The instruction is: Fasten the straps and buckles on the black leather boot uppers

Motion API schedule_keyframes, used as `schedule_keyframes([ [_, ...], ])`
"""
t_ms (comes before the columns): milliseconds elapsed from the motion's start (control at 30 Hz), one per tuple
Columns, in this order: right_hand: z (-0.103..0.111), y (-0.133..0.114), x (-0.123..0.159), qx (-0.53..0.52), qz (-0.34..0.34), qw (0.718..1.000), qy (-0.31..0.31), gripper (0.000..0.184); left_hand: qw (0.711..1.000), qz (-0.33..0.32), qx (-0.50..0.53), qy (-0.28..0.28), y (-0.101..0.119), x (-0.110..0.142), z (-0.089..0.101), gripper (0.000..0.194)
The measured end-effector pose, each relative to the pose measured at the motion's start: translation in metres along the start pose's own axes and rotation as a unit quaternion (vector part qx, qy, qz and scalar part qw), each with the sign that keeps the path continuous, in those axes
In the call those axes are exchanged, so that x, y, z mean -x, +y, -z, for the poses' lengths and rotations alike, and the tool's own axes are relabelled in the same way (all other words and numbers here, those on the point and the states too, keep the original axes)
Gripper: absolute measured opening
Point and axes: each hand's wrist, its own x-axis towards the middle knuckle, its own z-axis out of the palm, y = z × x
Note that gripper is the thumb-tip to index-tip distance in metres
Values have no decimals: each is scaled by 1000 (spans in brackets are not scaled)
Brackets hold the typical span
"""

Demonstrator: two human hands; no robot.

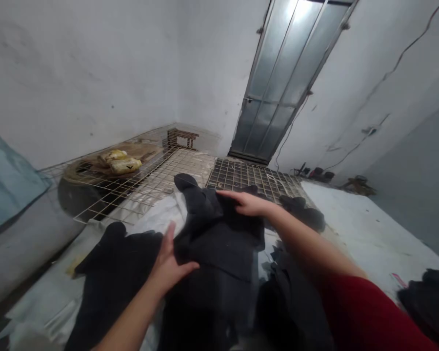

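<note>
A heap of dark garments [219,243] lies on a white sheet [149,217] in front of me. My left hand [170,265] rests flat on the near left side of the top dark piece, fingers stretched out and thumb spread. My right hand [247,202], on an arm with a red sleeve [366,312], lies palm down on the far edge of the same piece, fingers extended to the left. Neither hand is closed round the cloth. More dark cloth [109,273] spreads to the left of my left hand.
Wire grid panels [249,178] lie flat beyond the clothes. On the left panel sit yellowish bundles [119,162]; a small brown stool [181,137] stands behind. A metal door [285,83] is at the back. Cables and small items [314,173] line the right wall.
</note>
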Motion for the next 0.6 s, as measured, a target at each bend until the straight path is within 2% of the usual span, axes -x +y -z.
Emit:
schedule_keyframes([
  [100,-29,39,-25,108,-138,983,-58,76,996,33,-2,-83,5,-9,-34,84],
  [167,-53,61,-37,129,-191,972,-49,67,992,53,-19,-110,8,-1,-50,67],
  [233,-72,77,-42,134,-233,963,-28,55,990,51,-39,-125,10,17,-55,53],
  [333,-89,93,-41,131,-289,948,-13,38,988,23,-71,-134,12,59,-43,38],
  [400,-89,99,-39,118,-300,946,-23,32,987,8,-86,-134,11,91,-27,29],
  [467,-82,100,-34,103,-285,952,-33,26,989,21,-93,-116,7,118,-10,22],
  [533,-69,93,-25,93,-248,964,-29,21,990,90,-93,-59,-1,136,4,20],
  [600,-52,72,-7,87,-201,976,-17,20,976,199,-86,19,-12,143,11,26],
])
